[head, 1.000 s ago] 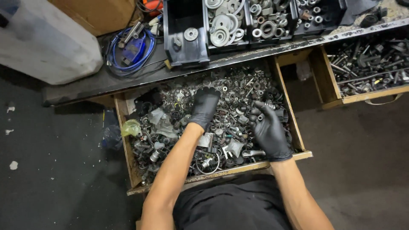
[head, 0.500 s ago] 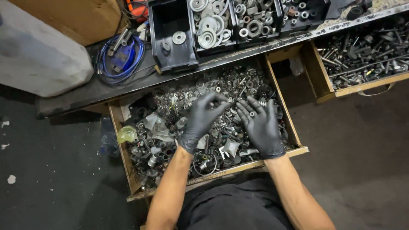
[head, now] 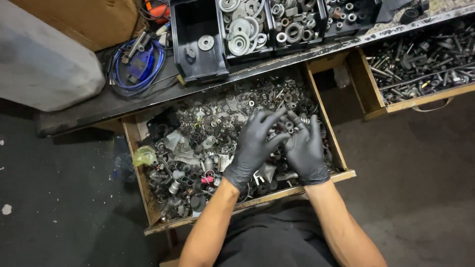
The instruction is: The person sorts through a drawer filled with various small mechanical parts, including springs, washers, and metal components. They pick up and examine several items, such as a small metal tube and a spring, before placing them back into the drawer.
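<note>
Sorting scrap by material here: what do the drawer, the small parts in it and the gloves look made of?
Drawer: bare wood, tan worn edges. Small parts: mostly metal, seemingly steel, dull grey glints. Left hand and right hand gloves: thin matte black, probably nitrile.

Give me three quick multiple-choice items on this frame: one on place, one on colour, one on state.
1. Where are both hands?
A. Over the open wooden drawer of metal parts
B. In the black bins on the bench
C. On the blue cable

2. What colour are the gloves?
A. Blue
B. Black
C. White

3. How is the drawer on the right?
A. Shut
B. Taken out
C. Pulled open

Answers:
1 A: the left hand and right hand rest side by side on the parts in the drawer.
2 B: both gloves are black.
3 C: the right drawer stands open, with bolts showing.
</note>
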